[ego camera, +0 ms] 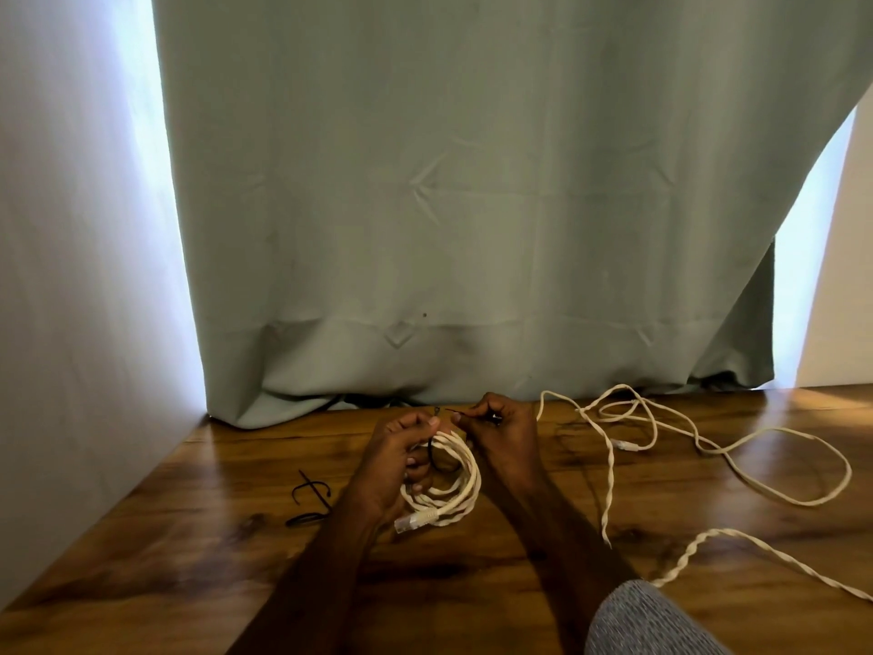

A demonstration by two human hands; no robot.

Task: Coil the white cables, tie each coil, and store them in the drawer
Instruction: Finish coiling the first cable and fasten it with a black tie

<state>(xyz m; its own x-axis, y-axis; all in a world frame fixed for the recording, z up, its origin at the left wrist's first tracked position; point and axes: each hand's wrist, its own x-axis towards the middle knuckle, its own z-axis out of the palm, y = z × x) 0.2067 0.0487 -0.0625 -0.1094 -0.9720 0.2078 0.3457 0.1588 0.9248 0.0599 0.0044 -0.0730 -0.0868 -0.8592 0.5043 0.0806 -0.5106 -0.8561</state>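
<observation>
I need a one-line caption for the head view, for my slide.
Left hand grips coiled white twisted cable; right hand pinches thin black tie above wooden table.

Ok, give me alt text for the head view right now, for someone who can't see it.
Two hands tie a coiled white cable above a wooden table: the left hand grips the coil while the right hand pinches a thin black tie. Another white cable sprawls loose to the right, spare black ties lie left, and a green curtain hangs behind.
</observation>
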